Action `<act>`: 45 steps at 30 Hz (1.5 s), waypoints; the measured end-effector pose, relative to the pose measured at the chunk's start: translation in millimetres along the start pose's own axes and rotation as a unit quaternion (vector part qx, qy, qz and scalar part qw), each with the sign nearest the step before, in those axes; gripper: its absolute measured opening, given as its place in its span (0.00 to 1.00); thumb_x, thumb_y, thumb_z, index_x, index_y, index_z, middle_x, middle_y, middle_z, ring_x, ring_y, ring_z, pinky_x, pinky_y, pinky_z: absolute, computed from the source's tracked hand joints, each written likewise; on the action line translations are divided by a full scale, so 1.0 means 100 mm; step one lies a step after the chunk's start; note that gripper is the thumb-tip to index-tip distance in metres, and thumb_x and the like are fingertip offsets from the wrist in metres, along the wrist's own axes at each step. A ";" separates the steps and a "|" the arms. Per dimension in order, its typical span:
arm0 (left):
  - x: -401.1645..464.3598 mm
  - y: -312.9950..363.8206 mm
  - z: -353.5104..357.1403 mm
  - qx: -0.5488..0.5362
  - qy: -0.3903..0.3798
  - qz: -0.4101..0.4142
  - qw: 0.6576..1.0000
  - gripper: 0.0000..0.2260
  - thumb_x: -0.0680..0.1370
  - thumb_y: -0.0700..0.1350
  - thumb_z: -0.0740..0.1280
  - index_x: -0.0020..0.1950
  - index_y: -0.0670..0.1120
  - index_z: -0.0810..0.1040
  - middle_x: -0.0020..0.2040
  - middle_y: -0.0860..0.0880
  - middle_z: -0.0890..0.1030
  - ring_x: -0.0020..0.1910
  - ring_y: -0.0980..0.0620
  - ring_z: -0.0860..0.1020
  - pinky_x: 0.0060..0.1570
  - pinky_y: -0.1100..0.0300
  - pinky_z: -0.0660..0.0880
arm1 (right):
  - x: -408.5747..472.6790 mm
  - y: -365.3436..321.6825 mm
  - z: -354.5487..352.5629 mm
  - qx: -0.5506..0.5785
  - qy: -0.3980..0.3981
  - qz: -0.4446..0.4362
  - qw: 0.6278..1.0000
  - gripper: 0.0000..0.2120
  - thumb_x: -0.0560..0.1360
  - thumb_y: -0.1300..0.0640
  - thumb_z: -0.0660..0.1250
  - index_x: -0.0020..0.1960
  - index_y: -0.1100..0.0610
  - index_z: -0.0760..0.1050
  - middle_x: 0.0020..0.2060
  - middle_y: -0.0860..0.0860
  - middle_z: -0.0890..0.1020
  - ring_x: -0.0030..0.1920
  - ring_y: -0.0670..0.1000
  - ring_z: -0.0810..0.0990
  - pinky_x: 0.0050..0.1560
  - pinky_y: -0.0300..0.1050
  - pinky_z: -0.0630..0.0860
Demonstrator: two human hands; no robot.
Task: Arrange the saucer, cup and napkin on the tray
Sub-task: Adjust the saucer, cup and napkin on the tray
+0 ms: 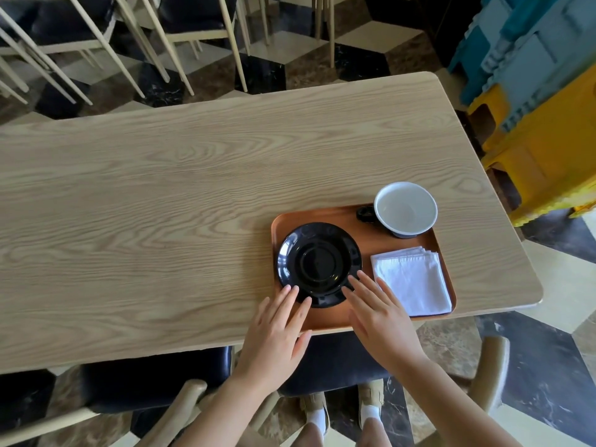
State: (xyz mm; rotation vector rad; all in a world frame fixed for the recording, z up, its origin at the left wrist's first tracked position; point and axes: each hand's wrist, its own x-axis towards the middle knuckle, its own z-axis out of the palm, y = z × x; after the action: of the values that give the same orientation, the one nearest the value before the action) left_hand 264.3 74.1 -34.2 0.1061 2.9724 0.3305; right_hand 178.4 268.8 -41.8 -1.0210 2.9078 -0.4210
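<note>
An orange-brown tray (pixel 367 240) lies near the table's front right. On its left part rests a glossy black saucer (pixel 319 262). A cup (pixel 405 209), white inside and dark outside with a black handle, stands at the tray's far right corner. A folded white napkin (pixel 412 280) lies at the tray's near right. My left hand (pixel 277 330) is flat with fingers spread, fingertips touching the saucer's near-left rim. My right hand (pixel 380 317) is also flat, fingertips at the saucer's near-right rim, between saucer and napkin. Neither hand holds anything.
The light wooden table (pixel 161 204) stretches far to the left. Dark-cushioned chairs (pixel 145 379) sit under the near edge, more chairs stand beyond the far edge. Blue and yellow crates (pixel 541 91) are stacked to the right of the table.
</note>
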 end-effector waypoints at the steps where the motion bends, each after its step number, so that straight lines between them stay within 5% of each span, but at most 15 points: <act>1: 0.03 0.01 -0.03 -0.001 0.009 0.003 1.000 0.22 0.78 0.53 0.53 0.69 0.46 0.69 0.69 0.44 0.72 0.70 0.47 0.67 0.64 0.47 0.69 | 0.01 0.00 -0.02 0.003 0.001 -0.002 1.000 0.19 0.74 0.54 0.54 0.59 0.59 0.77 0.60 0.56 0.79 0.65 0.55 0.73 0.65 0.55 0.65; 7: 0.57 0.13 -0.33 -0.011 0.106 0.056 0.993 0.20 0.78 0.51 0.56 0.64 0.42 0.74 0.62 0.44 0.78 0.64 0.47 0.74 0.61 0.51 0.72 | 0.25 0.15 -0.28 0.017 0.087 -0.006 0.996 0.14 0.74 0.56 0.60 0.54 0.59 0.79 0.53 0.55 0.82 0.58 0.56 0.78 0.64 0.52 0.68; 12: 1.40 0.34 -0.72 0.041 0.161 0.036 0.985 0.19 0.75 0.51 0.57 0.58 0.42 0.78 0.51 0.47 0.83 0.51 0.48 0.80 0.46 0.55 0.76 | 0.66 0.70 -0.69 -0.026 0.160 0.041 0.986 0.13 0.71 0.57 0.61 0.49 0.61 0.80 0.50 0.58 0.84 0.51 0.59 0.81 0.54 0.53 0.75; 21: 2.07 0.69 -0.51 -0.014 0.065 -0.025 0.997 0.20 0.74 0.51 0.65 0.60 0.39 0.74 0.52 0.42 0.81 0.51 0.41 0.79 0.46 0.51 0.74 | 0.99 1.32 -0.81 -0.028 -0.005 0.176 0.984 0.21 0.72 0.57 0.65 0.63 0.64 0.69 0.60 0.59 0.77 0.62 0.60 0.72 0.57 0.53 0.69; 26: 2.08 0.75 -0.46 -0.104 0.061 -0.077 0.990 0.11 0.76 0.51 0.61 0.45 0.43 0.74 0.43 0.47 0.78 0.42 0.46 0.76 0.34 0.57 0.66 | 0.98 1.38 -0.82 0.063 -0.042 0.210 0.975 0.21 0.75 0.57 0.60 0.67 0.57 0.64 0.57 0.57 0.78 0.57 0.59 0.73 0.47 0.50 0.73; 30: 2.09 0.75 -0.50 -0.212 0.050 -0.121 0.969 0.10 0.75 0.48 0.65 0.51 0.44 0.78 0.50 0.47 0.80 0.48 0.47 0.77 0.44 0.53 0.75 | 0.98 1.38 -0.87 0.154 -0.029 0.213 0.964 0.22 0.74 0.62 0.60 0.68 0.56 0.65 0.54 0.60 0.80 0.51 0.60 0.77 0.48 0.49 0.73; 34: 2.05 0.67 -0.50 -0.278 0.027 -0.150 0.948 0.16 0.73 0.47 0.68 0.59 0.45 0.78 0.59 0.48 0.80 0.59 0.50 0.75 0.55 0.59 0.70 | 0.97 1.36 -0.86 0.230 -0.012 0.237 0.944 0.22 0.72 0.66 0.58 0.65 0.54 0.70 0.52 0.58 0.81 0.51 0.60 0.79 0.50 0.47 0.75; 38: 1.97 0.60 -0.53 -0.295 0.013 -0.167 0.941 0.18 0.74 0.47 0.68 0.63 0.45 0.76 0.63 0.48 0.77 0.62 0.52 0.73 0.55 0.65 0.64 | 0.95 1.32 -0.83 0.281 -0.039 0.247 0.927 0.23 0.70 0.66 0.58 0.63 0.50 0.73 0.47 0.53 0.83 0.45 0.58 0.81 0.49 0.52 0.78; 45: 1.83 0.59 -0.52 -0.299 0.033 -0.163 0.940 0.17 0.75 0.45 0.68 0.62 0.44 0.76 0.59 0.48 0.78 0.60 0.53 0.73 0.53 0.66 0.63 | 0.85 1.30 -0.73 0.279 -0.039 0.237 0.930 0.21 0.73 0.63 0.60 0.65 0.50 0.71 0.49 0.52 0.81 0.50 0.52 0.78 0.43 0.37 0.65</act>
State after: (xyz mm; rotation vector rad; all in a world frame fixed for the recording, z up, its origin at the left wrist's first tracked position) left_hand 78.6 136.0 3.1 -0.4636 2.7328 1.1714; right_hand 23.9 331.0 -0.6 -0.2383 2.5748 -1.0489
